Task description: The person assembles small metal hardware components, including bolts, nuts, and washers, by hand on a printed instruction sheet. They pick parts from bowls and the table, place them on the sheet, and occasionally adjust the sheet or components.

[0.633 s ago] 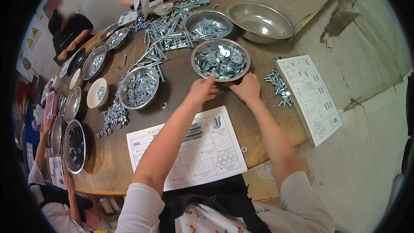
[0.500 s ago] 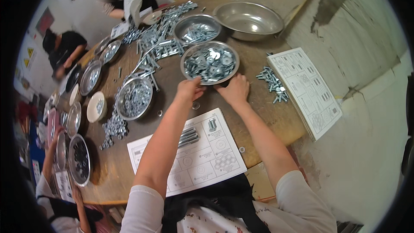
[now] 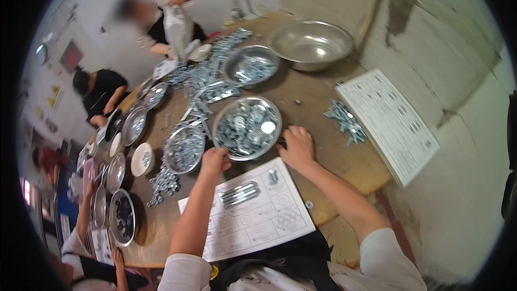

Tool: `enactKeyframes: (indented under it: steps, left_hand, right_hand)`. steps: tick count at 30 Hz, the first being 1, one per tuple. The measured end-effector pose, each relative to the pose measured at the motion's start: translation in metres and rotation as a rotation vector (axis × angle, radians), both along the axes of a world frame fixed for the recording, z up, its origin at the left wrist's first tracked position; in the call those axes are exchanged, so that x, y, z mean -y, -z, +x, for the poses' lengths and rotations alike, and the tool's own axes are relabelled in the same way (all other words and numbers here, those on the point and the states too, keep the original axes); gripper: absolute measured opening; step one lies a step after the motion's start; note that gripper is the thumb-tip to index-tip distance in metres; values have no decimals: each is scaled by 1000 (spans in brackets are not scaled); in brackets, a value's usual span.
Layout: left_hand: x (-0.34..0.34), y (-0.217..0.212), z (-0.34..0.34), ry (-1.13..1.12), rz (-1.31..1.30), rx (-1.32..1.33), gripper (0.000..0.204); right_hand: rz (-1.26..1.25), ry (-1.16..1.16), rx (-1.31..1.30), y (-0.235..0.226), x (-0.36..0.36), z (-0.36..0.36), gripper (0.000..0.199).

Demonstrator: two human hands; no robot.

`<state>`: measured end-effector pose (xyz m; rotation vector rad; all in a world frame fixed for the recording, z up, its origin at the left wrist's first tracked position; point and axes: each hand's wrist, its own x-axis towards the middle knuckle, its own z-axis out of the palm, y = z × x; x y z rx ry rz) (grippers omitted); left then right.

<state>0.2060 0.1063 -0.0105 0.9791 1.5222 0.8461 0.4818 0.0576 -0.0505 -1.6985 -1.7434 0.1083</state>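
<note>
A round metal bowl point(image 3: 216, 139) full of large flat washers point(image 3: 247, 124) stands on the table just beyond a stack of printed sheets point(image 3: 253, 237). My left hand point(image 3: 215, 161) grips the bowl's near left rim, its fingertips partly hidden. Beside the bowl's right rim, my right hand point(image 3: 298, 146) rests with fingers stretched forward and the thumb toward the bowl; whether the thumb touches it is unclear. On the top sheet lie several long bolts point(image 3: 239, 194) side by side and a short bolt point(image 3: 273, 177).
A large metal basin point(image 3: 344, 48) and a bowl of bolts point(image 3: 229, 73) stand farther back. Loose bolts point(image 3: 207, 94) and small nuts point(image 3: 164, 186) spread leftward. At right are short bolts point(image 3: 346, 121) and another sheet stack point(image 3: 390, 124). Other people point(image 3: 105, 94) work along the left side.
The bowl of washers has come nearer to me and slightly left, beside the sheets. Both my hands have drawn back; the left keeps the rim. The head view has shifted a little.
</note>
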Motion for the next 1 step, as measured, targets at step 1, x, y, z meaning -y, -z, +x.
enactKeyframes:
  steps: [1]
  left_hand:
    - [8,-3,-3,-23,13,54,16]
  right_hand:
    - [36,-47,-2,-11,-16,-13,32]
